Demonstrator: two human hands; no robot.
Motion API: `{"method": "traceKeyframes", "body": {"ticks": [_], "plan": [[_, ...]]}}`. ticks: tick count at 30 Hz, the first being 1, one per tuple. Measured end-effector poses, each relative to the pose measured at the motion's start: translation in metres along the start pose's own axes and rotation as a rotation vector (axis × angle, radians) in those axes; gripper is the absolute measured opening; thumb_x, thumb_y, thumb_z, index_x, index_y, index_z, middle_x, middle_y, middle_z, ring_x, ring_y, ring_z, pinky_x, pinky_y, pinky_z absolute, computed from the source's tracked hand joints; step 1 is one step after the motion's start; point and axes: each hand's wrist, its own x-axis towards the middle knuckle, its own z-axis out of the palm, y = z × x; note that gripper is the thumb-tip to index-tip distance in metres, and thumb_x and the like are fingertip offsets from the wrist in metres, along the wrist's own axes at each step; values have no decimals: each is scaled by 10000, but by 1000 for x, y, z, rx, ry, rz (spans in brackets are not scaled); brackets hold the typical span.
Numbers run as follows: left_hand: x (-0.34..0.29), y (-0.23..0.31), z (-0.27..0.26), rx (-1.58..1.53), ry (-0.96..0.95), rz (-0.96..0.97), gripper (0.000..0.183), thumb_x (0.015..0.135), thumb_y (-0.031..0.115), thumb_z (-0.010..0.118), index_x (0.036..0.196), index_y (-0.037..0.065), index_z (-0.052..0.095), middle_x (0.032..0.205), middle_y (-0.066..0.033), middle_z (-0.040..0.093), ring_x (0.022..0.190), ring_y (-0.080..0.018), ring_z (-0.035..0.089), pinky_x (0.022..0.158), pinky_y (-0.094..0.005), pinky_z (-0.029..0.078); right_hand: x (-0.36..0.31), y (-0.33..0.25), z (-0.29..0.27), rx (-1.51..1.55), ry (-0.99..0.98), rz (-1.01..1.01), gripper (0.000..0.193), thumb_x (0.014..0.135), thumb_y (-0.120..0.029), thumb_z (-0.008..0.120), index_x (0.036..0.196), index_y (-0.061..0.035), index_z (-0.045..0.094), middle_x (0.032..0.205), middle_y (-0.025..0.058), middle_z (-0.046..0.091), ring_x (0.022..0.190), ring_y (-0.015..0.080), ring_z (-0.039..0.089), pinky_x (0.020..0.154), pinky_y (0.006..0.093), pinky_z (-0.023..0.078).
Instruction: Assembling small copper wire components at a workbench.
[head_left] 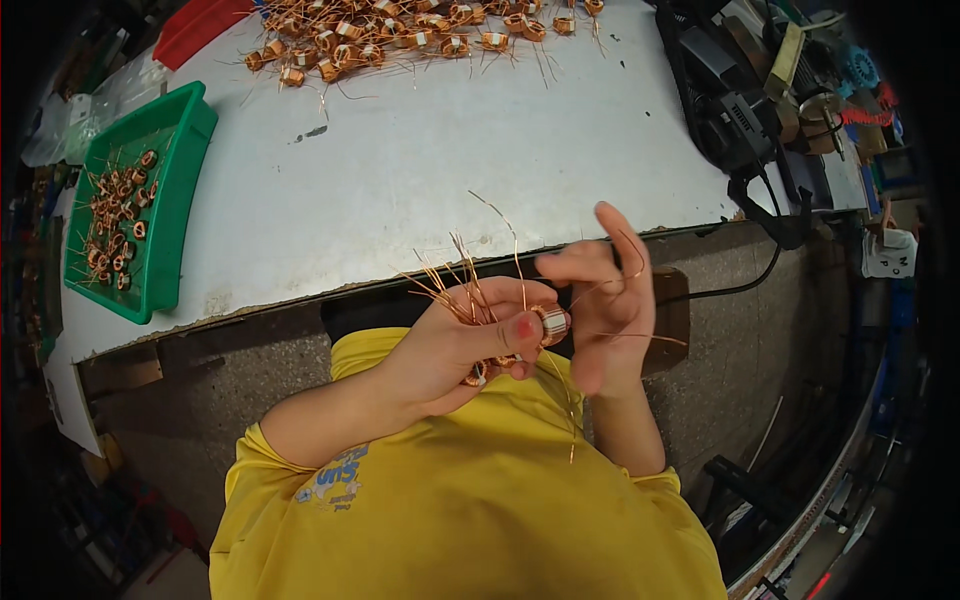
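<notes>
Green tray: a rectangular green plastic tray [188,205] at the tabletop's left edge, holding a loose heap of small copper-wire ring coils [118,222], their wire ends sticking up.
Red container: a red plastic container [197,27] at the upper left, only partly in view; its contents cannot be made out.
Clear plastic: crumpled transparent sheeting [62,135] beyond the green tray.
Coil pile: many copper ring coils with pale bands [400,38] lie tangled along the far side of the white, worn tabletop [400,150], cut off by the upper edge.
Left hand: the person's left hand [440,355] is in front of the tabletop's near edge, thumb and fingers pinching a copper-wound ring coil with a white band [554,325]; further copper coils [477,374] sit within the same grip, their wires fanning out to the left.
Right hand: the right hand [622,315] is just beside the pinched coil, fingers spread; thin wires cross it, and whether it touches them I cannot tell.
Right end: a black device [738,125] stands among clutter, a black cable [748,287] hanging from the tabletop.
Hard to see: the coils in the left palm are mostly covered, their number unclear; a brown cardboard box [676,335] is partly hidden behind the right hand.
</notes>
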Motion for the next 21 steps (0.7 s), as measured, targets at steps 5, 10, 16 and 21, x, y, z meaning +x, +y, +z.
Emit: {"method": "traceKeyframes", "body": {"ticks": [5,10,16,21], "plan": [[1,0,-7,43,-115,4,233,787,60,667,1000,1,593,763,-74,619,615,-85,549,508,-169,432,-7,1,4,-230,-107,-6,1122,441,-289,866,1331,24,259,885,60,644,796,128,475,738,234,392],[1,-6,-9,22,-68,-9,232,768,57,687,972,-2,596,774,-79,623,613,-86,548,511,-170,434,-5,-3,6,-83,-62,-1,970,577,-283,822,1324,27,285,866,62,628,795,131,473,739,219,386],[1,-12,-4,-95,-115,-1,201,755,28,690,932,-5,600,792,-85,629,615,-87,550,523,-168,440,-10,1,-1,127,-14,29,706,733,-212,714,1287,28,347,814,62,609,793,135,468,736,213,381],[-3,-13,14,44,65,240,178,761,-61,609,932,-24,575,791,-102,612,643,-113,558,528,-157,422,-12,-7,8,38,10,232,575,732,-147,651,1234,14,421,898,102,567,784,157,474,751,220,379]]}}
